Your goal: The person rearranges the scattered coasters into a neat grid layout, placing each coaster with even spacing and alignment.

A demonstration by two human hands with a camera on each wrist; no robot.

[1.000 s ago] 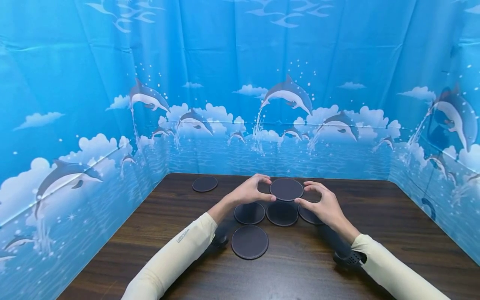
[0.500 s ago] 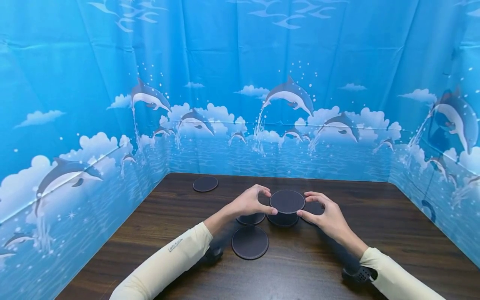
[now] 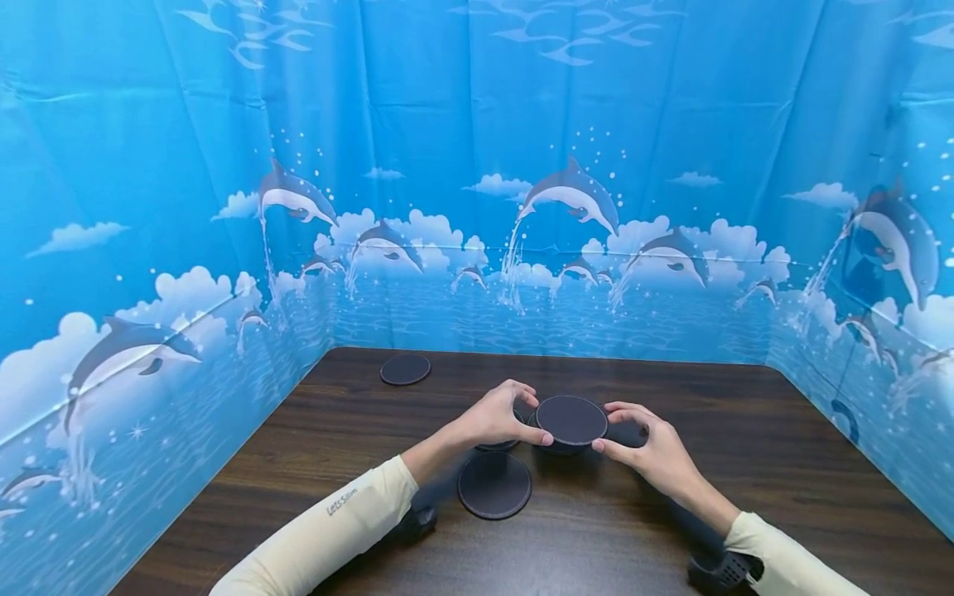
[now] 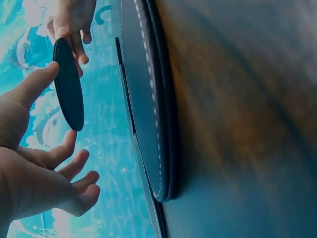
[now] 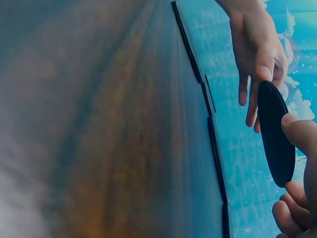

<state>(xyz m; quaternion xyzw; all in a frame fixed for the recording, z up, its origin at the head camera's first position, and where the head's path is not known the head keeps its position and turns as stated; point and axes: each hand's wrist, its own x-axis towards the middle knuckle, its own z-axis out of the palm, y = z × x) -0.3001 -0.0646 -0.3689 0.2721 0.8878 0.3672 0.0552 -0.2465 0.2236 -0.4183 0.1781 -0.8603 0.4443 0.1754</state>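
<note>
Wooden table [image 3: 589, 538], left hand [image 3: 498, 418], right hand [image 3: 657, 449], disc [image 3: 571, 420] held between

The held disc [image 3: 570, 420] is black; the near disc [image 3: 495, 487] is black, pale-stitched along its edge. The table [image 3: 626, 538] is dark brown and wood-grained, the sleeves [image 3: 328, 517] cream. Grey-and-white dolphins [image 3: 574, 189] pattern the blue curtain [image 3: 417, 108].

The left hand [image 3: 495, 416] and right hand [image 3: 656, 449] grip opposite edges of a dark disc [image 3: 570, 420] — thumbs nearest the wearer — above a brown table [image 3: 611, 530]. A near disc [image 3: 495, 485] and a far-left disc [image 3: 406, 370] lie flat; a blue dolphin-print curtain [image 3: 417, 124] stands behind, cream sleeves [image 3: 320, 530] covering both forearms.
</note>
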